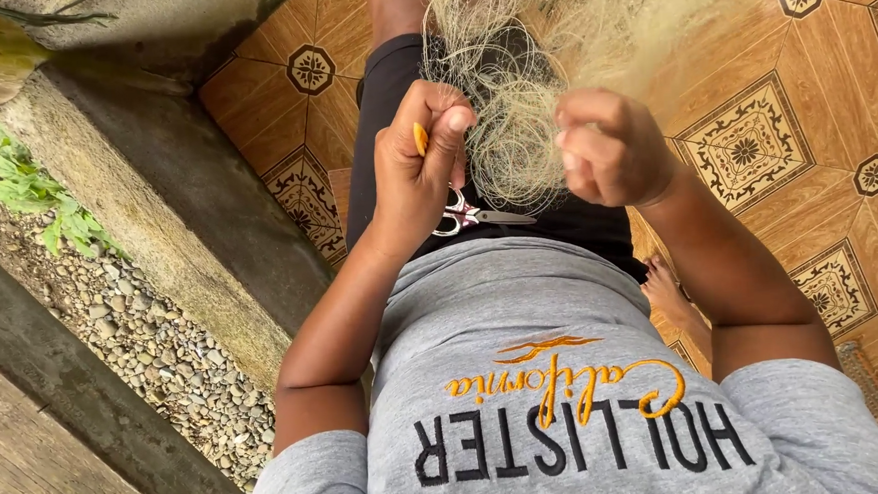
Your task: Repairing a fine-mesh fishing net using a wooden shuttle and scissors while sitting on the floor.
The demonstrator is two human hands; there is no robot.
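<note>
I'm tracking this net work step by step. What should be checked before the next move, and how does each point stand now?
1. Left hand pinches the yellow netting needle: ok.
2. Right hand grips the fishing net: ok.
3. Scissors within reach on the lap: ok.
4. Net free of tangles: cannot tell.
5. Twine loaded on needle: cannot tell.

Tangled net [513,123] fills the gap between both hands; scissors [472,216] lie below; tiled floor [754,150] rightward is open.
</note>
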